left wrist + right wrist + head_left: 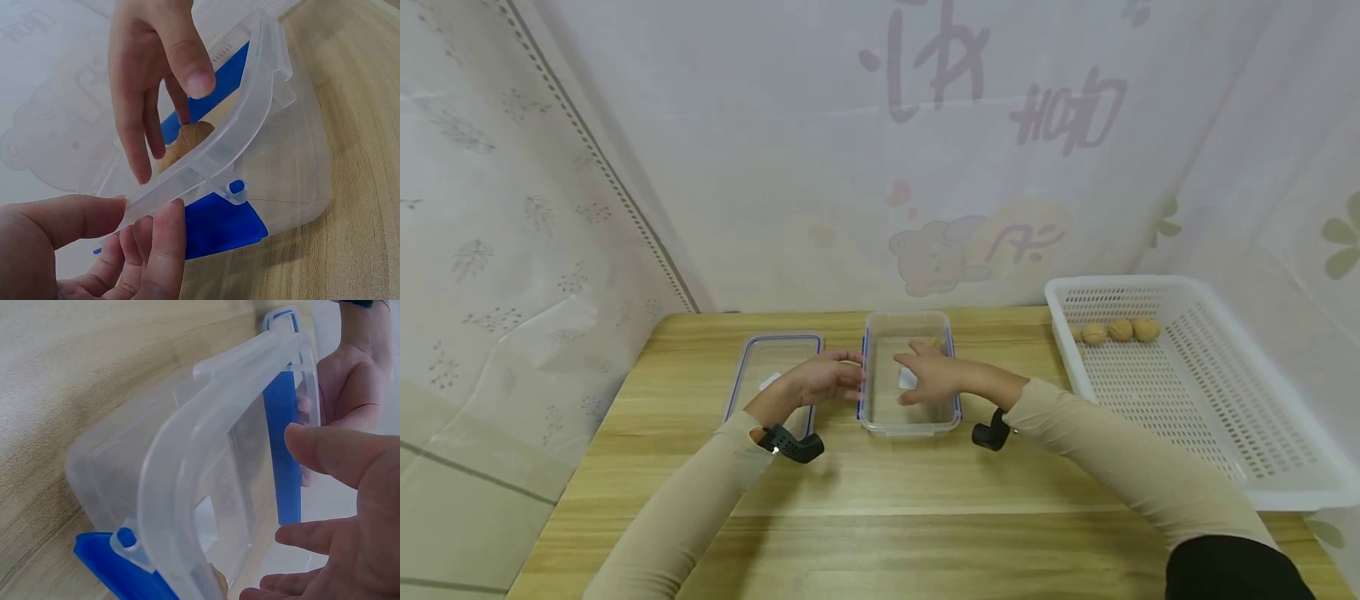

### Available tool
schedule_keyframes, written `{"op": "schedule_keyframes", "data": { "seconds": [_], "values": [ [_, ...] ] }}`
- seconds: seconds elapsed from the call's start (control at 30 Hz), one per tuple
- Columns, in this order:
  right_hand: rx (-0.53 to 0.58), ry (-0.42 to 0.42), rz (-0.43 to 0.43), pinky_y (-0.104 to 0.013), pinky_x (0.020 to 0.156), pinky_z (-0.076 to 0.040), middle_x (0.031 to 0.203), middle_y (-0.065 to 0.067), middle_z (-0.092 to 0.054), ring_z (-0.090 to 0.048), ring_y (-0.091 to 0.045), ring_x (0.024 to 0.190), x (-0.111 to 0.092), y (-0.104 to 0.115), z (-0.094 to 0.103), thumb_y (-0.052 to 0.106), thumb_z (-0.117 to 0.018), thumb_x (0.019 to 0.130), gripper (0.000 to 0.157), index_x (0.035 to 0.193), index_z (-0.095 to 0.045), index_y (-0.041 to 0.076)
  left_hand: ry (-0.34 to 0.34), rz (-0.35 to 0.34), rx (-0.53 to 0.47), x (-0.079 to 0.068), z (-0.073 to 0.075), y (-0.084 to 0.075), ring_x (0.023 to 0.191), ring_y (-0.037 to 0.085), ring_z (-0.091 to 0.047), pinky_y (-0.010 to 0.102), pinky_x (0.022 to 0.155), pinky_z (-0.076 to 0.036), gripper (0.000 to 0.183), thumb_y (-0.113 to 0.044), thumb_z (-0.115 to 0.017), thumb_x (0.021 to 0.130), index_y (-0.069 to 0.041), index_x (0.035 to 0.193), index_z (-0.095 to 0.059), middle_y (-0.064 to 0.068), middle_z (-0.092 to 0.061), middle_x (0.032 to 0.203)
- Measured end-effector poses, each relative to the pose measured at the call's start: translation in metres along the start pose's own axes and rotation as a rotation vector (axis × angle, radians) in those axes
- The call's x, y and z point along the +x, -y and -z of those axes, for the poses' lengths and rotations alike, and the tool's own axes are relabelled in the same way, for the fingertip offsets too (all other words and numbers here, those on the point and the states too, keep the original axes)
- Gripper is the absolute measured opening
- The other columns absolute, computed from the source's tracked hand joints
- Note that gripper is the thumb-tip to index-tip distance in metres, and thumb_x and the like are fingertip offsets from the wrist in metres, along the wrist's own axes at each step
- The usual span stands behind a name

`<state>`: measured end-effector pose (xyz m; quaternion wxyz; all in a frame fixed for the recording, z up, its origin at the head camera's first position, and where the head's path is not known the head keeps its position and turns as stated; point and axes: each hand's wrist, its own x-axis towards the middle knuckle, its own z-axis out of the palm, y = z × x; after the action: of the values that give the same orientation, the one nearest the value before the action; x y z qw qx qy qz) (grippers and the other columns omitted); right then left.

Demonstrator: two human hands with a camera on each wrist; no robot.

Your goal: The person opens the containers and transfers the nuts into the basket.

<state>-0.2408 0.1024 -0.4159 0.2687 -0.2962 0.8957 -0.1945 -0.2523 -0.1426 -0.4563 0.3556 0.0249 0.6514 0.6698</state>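
Observation:
A clear plastic food container [910, 429] with blue side latches stands on the table. My left hand [829, 379] holds its left side; in the left wrist view the thumb is at the rim [244, 137] and the fingers lie against the blue latch [225, 226]. Over the container's opening, my right hand [934, 379] has its fingers spread and holds nothing. A walnut [187, 145] lies inside, toward the far right corner, partly hidden by the rim. Through the wall a white label [206, 524] shows.
Left of the container lies its clear lid [775, 354] with a blue seal, partly covered by my left hand. A white perforated basket [1195, 417] stands at the right, with several walnuts [1120, 330] at its far end. A printed cloth [790, 167] hangs behind the table.

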Motion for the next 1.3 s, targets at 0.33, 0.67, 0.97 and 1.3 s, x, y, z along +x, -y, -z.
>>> {"op": "schedule_keyframes", "data": {
  "seconds": [0.33, 0.67, 0.97, 1.3],
  "values": [
    [0.035, -0.064, 0.081, -0.058, 0.121, -0.031, 0.155, -0.03, -0.036, -0.029, -0.045, 0.146, 0.01, -0.009, 0.008, 0.02, -0.068, 0.098, 0.067, 0.151, -0.037, -0.008, 0.006, 0.004, -0.002, -0.002, -0.001, -0.002, 0.084, 0.015, -0.065, 0.03, 0.082, -0.064, 0.034, 0.006, -0.049, 0.101, 0.013, 0.132, -0.038, 0.007, -0.06, 0.097],
    [0.069, -0.14, 0.145, -0.038, 0.092, -0.049, 0.149, -0.025, -0.047, -0.053, -0.024, 0.085, 0.017, -0.021, 0.016, -0.003, -0.059, 0.095, 0.053, 0.146, -0.045, -0.009, 0.001, 0.002, -0.022, 0.001, 0.0, -0.001, 0.079, 0.013, -0.064, 0.028, 0.078, -0.064, 0.029, 0.007, -0.048, 0.101, 0.011, 0.128, -0.04, 0.006, -0.057, 0.094],
    [-0.085, -0.123, -0.019, -0.045, 0.114, -0.046, 0.136, -0.023, -0.06, -0.05, -0.039, 0.133, 0.024, -0.016, 0.019, -0.012, -0.06, 0.088, 0.041, 0.129, -0.063, -0.01, -0.006, 0.002, -0.018, -0.001, -0.002, -0.001, 0.079, 0.013, -0.062, 0.028, 0.079, -0.064, 0.026, 0.007, -0.049, 0.1, 0.008, 0.125, -0.042, 0.005, -0.056, 0.092],
    [-0.25, -0.084, 0.028, -0.022, 0.076, -0.057, 0.083, -0.008, -0.068, -0.066, -0.019, 0.083, 0.029, -0.016, 0.023, -0.01, -0.061, 0.088, 0.014, 0.079, -0.067, -0.002, -0.023, 0.004, -0.016, -0.001, -0.001, 0.0, 0.079, 0.013, -0.061, 0.028, 0.078, -0.064, 0.027, 0.007, -0.05, 0.099, 0.008, 0.125, -0.043, 0.006, -0.055, 0.093]
  ]
}}
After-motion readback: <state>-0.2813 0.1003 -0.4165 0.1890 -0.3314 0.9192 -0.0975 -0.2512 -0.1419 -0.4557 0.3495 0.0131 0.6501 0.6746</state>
